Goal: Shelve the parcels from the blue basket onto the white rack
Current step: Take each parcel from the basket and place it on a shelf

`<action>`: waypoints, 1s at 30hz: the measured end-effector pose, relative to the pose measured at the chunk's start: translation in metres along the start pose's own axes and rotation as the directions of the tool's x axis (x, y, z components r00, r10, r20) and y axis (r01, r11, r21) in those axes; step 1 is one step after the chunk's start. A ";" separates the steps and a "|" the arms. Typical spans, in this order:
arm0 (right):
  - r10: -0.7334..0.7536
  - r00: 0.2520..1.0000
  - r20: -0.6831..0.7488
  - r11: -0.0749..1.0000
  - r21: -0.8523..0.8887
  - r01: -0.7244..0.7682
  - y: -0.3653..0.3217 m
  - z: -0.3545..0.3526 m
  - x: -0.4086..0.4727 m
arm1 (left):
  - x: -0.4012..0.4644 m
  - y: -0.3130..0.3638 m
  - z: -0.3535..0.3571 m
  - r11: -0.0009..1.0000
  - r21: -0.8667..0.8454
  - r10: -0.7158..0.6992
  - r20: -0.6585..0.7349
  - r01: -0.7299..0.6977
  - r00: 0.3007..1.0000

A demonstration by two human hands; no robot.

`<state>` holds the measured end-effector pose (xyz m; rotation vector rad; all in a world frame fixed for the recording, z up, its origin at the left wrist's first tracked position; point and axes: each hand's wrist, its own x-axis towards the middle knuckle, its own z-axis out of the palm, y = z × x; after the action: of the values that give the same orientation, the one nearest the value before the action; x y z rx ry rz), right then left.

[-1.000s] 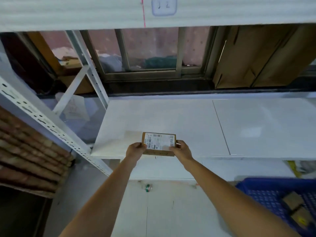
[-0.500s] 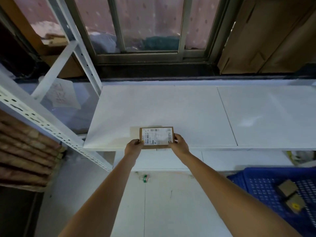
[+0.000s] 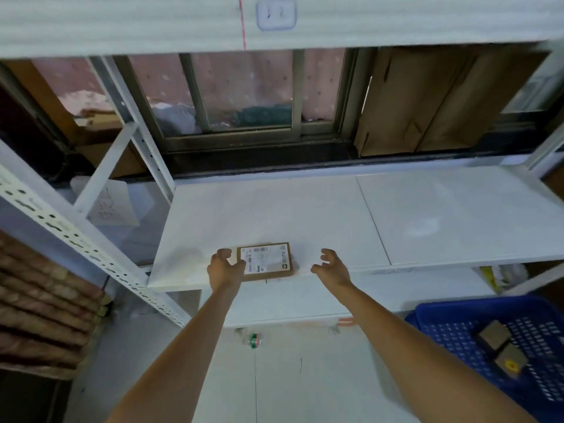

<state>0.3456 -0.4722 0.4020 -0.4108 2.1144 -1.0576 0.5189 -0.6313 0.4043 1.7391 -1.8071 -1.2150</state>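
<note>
A flat brown parcel with a white label lies on the white rack shelf, at its front edge. My left hand is at the parcel's left side, fingers curled apart, thumb touching or nearly touching its edge. Right of the parcel, my right hand hovers apart from it with spread fingers. The blue basket stands on the floor at the lower right, with two brown parcels inside.
A perforated white upright slants along the left. Another shelf board spans overhead. Behind the rack are a window and leaning cardboard. A small bottle lies on the floor under the shelf.
The parcel was set down on the shelf's front edge. My right hand let go and drew off to the right; my left hand loosened its hold. The camera tilted up.
</note>
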 end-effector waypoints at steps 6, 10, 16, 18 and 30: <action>-0.068 0.996 -0.057 0.997 0.024 0.069 -0.007 -0.077 -0.046 | -0.062 0.079 0.021 0.990 0.029 0.134 0.153 -0.140 0.979; -0.110 0.989 -0.094 0.992 0.045 0.115 0.003 -0.141 -0.080 | -0.125 0.124 0.058 0.977 -0.022 0.209 0.340 -0.214 0.917; -0.175 0.974 -0.145 0.983 0.027 0.180 0.046 -0.268 -0.134 | -0.241 0.180 0.127 0.920 0.024 0.325 0.508 -0.390 0.798; -0.180 0.970 -0.163 0.983 0.009 0.184 0.069 -0.315 -0.152 | -0.285 0.195 0.156 0.898 0.038 0.352 0.535 -0.438 0.768; -0.098 0.940 -0.326 0.993 -0.097 0.070 0.237 -0.549 -0.258 | -0.517 0.240 0.326 0.826 0.070 0.382 0.661 -0.559 0.646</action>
<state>0.1326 0.1241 0.5540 -0.3879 2.4649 -1.1543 0.2166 -0.0697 0.5585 0.8488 -2.7069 -1.4484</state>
